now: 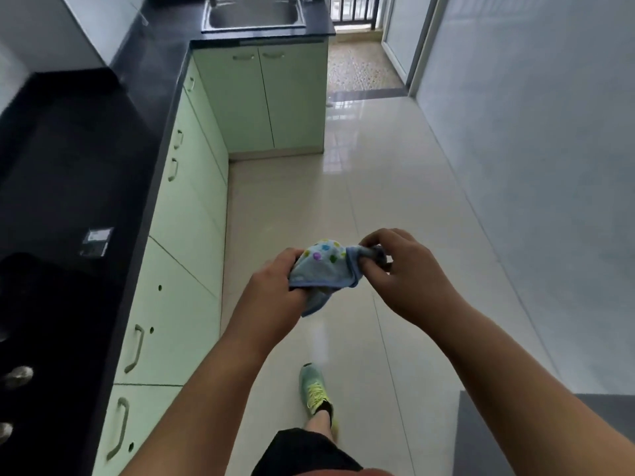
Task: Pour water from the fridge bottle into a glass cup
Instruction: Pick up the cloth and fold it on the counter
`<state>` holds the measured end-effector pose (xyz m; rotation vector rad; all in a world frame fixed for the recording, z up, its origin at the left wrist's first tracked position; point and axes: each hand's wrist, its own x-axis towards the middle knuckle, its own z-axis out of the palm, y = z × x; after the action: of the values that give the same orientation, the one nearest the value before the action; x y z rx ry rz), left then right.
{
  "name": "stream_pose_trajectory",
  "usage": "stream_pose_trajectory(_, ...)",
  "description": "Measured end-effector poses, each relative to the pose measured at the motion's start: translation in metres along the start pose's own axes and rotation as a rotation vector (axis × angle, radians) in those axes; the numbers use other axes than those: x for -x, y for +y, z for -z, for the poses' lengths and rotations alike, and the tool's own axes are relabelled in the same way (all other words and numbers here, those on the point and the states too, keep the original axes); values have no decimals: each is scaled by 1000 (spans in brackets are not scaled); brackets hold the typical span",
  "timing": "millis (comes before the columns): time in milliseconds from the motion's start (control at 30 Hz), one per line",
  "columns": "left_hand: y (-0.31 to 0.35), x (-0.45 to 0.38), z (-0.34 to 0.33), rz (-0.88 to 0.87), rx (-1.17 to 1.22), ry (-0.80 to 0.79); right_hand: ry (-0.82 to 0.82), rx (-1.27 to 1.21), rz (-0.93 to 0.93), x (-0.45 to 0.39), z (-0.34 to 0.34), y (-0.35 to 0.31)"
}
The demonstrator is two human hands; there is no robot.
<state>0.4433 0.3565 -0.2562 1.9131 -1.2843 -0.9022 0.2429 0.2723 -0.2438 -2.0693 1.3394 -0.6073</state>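
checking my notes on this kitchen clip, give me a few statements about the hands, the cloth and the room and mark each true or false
1. Both hands hold the blue cloth. True: the left hand grips its left part and the right hand pinches its right end.
2. A water bottle stands on the countertop. False: no bottle or glass cup shows anywhere in the view.
3. The cloth has coloured dots on it. True.
4. The sink is right beside the left hand. False: it sits at the far end of the kitchen, well beyond the hands.
5. The cabinet doors under the countertop are pale green. True.
6. The person is barefoot. False: a green shoe shows on the floor.
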Motion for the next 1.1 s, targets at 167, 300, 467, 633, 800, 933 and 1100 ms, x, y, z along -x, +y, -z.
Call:
stream_pose_trajectory(167,30,-115,11,-28,-43,-67,47,1,-38,-103,17,9)
stream_pose_trajectory(300,57,-193,26,-72,-80,-64,95,-23,-60,-173,24,15)
stream_pose_trajectory(467,69,-284,44,-55,-109,-23,63,-44,-24,-277,21,27)
stream_pose_trajectory(633,76,-376,60,55,-98,112,-47,-84,97,-409,14,35)
stream_pose_trajectory(800,84,-443,89,201,-11,288,-183,-94,230,-542,7,15)
stream_pose_trajectory(933,73,-475,119,347,60,444,-327,-65,409,-617,-24,-30)
stream_pose_trajectory(1100,37,-495,164,486,118,609,-542,-55,541,-669,-85,-85)
